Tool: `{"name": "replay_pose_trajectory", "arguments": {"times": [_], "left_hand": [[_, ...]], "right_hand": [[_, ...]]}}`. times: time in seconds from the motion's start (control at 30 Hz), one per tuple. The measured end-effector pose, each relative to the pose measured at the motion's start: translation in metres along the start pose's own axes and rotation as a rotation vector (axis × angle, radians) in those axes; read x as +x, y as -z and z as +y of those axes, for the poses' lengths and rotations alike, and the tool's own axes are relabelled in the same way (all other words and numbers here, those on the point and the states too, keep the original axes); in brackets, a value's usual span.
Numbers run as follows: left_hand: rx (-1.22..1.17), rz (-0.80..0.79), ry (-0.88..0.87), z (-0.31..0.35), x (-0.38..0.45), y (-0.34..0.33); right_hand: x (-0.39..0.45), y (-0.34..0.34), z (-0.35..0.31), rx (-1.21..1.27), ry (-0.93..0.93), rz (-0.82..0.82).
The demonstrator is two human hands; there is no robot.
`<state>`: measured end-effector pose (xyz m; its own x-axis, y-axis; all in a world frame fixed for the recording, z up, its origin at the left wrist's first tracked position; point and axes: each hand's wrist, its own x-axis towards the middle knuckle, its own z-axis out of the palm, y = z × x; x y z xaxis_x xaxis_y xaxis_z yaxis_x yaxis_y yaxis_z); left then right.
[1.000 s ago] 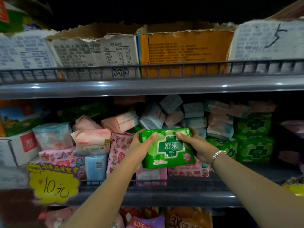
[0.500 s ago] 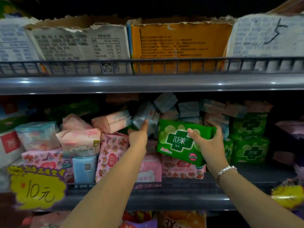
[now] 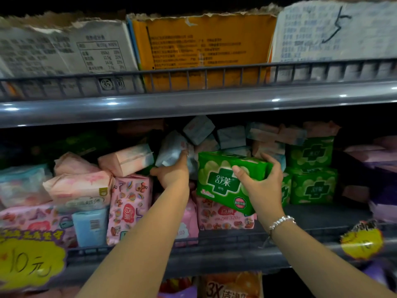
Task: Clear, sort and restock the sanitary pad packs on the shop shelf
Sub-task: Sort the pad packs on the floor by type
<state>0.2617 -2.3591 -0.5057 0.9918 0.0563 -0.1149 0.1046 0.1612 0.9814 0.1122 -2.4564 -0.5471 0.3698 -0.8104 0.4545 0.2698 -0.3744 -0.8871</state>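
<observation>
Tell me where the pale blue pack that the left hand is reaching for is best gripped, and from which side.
Grip the pale blue pack across its lower front end, coming from the front and below. It leans forward with that end sticking out of the pile, where the left hand already touches it; other packs crowd its top and sides.

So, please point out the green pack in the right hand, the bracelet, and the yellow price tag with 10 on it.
green pack [image 3: 222, 181]: head view, on its printed front face.
bracelet [image 3: 281, 221]: head view, on the beads across the right wrist.
yellow price tag [image 3: 32, 263]: head view, on the yellow area near the handwritten 10.
</observation>
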Motion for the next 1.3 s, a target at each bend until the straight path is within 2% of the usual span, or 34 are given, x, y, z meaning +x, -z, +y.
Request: {"name": "replay_pose_trajectory", "arguments": {"times": [0.17,0.3,0.5,0.8,0.93,1.13,1.3], "left_hand": [[-0.034,-0.011,-0.080,-0.010,-0.017,0.027],[-0.016,-0.080,-0.050,-0.016,-0.032,0.050],[-0.111,-0.159,0.085,-0.030,-0.042,0.079],[-0.096,-0.238,0.023,-0.045,-0.086,0.130],[-0.104,-0.295,0.015,-0.066,-0.113,0.162],[-0.045,-0.284,-0.026,-0.115,-0.136,0.215],[-0.060,-0.193,0.043,-0.161,-0.141,0.260]], "right_hand": [[-0.011,0.013,-0.012,-0.039,-0.014,-0.004],[-0.028,0.026,-0.023,-0.063,-0.026,-0.026],[-0.052,0.031,-0.026,-0.109,-0.070,-0.024],[-0.095,0.057,-0.025,-0.093,-0.090,-0.076],[-0.129,0.073,-0.013,0.003,-0.190,-0.119],[-0.184,0.090,0.028,0.096,-0.370,-0.170],[-0.236,0.080,0.058,0.104,-0.518,-0.254]]}}
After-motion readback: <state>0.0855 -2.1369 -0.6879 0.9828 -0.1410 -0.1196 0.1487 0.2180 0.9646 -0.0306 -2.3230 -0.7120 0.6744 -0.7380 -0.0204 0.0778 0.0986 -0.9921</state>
